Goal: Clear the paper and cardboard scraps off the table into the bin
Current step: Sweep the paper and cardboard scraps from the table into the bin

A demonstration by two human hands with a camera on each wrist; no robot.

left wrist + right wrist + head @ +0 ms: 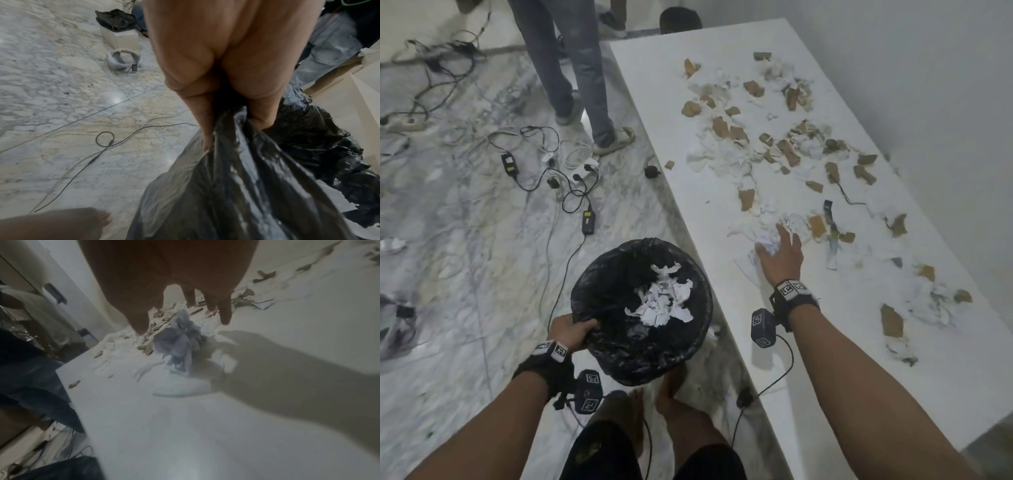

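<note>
A round bin with a black liner (592, 284) hangs beside the white table (835, 359), torn white paper (664, 301) lying inside it. My left hand (571, 330) grips the bin's near rim; in the left wrist view its fingers (197, 100) pinch the liner (246, 178). My right hand (779, 253) hovers over a crumpled paper wad (765, 243) near the table's left edge, fingers (224, 313) spread and straight above the wad (179, 344), holding nothing. Brown cardboard scraps (746, 198) and white paper scraps (726, 161) cover the table beyond.
A person in jeans (585, 85) stands at the table's far left side. Cables and power adapters (544, 164) sprawl over the marble floor. A dark cutter-like tool (829, 214) lies among the scraps. My bare feet (671, 394) stand under the bin. A wall runs along the table's right.
</note>
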